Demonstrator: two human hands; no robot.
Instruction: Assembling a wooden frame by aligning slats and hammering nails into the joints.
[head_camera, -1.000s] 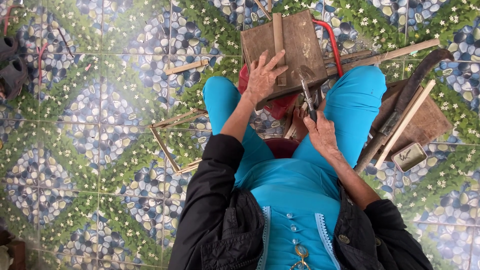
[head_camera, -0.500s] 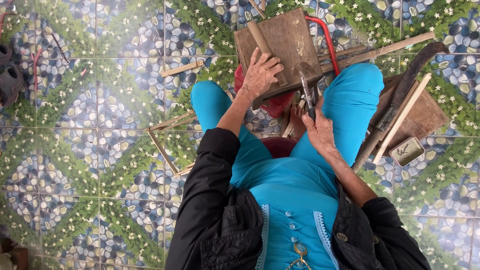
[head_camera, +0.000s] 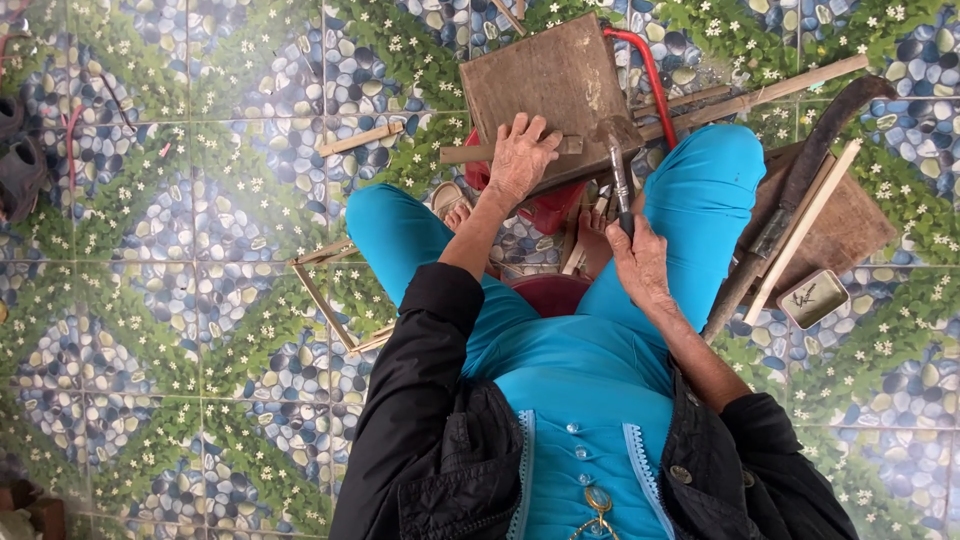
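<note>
**Two hands at a worn wooden board**

Two bare hands are seen from above, over knees clad in smooth turquoise cloth. The left hand (head_camera: 520, 160) is laid flat on a thin wooden slat (head_camera: 480, 152) at the near edge of a square, scuffed brown board (head_camera: 545, 75), with its fingers slightly spread and pressed down. The right hand (head_camera: 640, 262) is closed around the handle of a hammer (head_camera: 618, 165), whose dull metal head is set against the board's near right corner. A red curved tube (head_camera: 650, 70) is seen along the board's right edge. Loose pale sticks (head_camera: 362, 138) are scattered on the glossy pebble-and-flower patterned floor tiles (head_camera: 180, 300). A long dark curved blade (head_camera: 800, 190) is rested on a second board to the right.
</note>
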